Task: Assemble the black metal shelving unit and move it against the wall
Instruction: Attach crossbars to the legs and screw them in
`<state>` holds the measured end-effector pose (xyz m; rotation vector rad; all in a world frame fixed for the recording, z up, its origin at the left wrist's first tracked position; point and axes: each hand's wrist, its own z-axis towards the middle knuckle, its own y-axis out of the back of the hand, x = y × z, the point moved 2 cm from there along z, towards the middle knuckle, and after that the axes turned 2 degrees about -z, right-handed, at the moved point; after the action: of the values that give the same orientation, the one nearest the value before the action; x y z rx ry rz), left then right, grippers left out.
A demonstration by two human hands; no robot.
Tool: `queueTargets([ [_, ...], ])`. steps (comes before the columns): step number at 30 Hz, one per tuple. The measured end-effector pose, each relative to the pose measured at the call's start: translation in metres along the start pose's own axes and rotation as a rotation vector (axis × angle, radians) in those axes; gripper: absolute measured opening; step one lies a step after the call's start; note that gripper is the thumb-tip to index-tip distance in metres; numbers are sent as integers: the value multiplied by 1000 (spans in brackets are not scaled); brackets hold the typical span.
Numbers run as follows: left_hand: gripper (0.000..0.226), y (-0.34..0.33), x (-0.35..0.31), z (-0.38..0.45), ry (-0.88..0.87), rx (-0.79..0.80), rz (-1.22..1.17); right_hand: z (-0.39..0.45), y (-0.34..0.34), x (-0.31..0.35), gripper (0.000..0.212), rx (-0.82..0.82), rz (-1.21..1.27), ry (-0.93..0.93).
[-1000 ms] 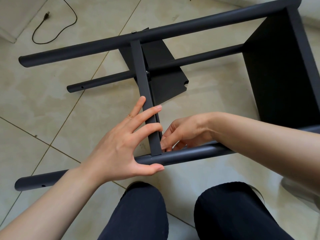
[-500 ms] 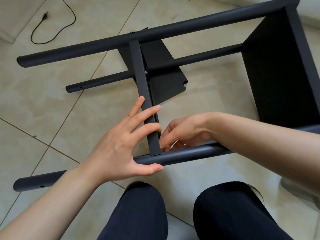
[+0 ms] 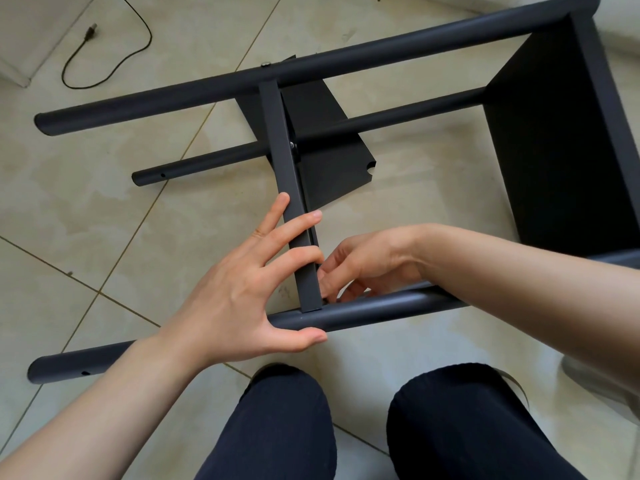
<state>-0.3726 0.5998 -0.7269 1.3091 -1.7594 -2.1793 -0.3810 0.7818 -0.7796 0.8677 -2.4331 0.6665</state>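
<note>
Bracing the flat black metal crossbar (image 3: 290,202) at 12 o'clock, left hand (image 3: 242,292) fingers straight, spread; right hand (image 3: 360,268) fingers curled at its joint with the near black round tube (image 3: 363,311), contents hidden; shelving frame lies on tile.

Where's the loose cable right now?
In the head view, the cable lies on the tiled floor at top left, beyond the far tube and apart from it.

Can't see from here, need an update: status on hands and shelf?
Left hand open, steadying crossbar. Right hand working at its joint with near tube, fingertips hidden. Nothing blocking.
</note>
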Motion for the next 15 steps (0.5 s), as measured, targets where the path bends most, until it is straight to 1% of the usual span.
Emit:
queueTargets([
  [3,69,0,0,0,3,1,0,3,-5,2,9,5,-22,-1],
  [8,69,0,0,0,0,3,4,-2,-2,3,33,26,-5,-10],
  [9,69,0,0,0,-1,2,7,-4,-1,3,33,31,-1,-10],
  [12,68,0,0,0,-2,-2,6,-5,0,3,22,21,-9,-9],
  [15,69,0,1,0,-1,-4,5,0,-5,3,20,-11,-46,-17],
])
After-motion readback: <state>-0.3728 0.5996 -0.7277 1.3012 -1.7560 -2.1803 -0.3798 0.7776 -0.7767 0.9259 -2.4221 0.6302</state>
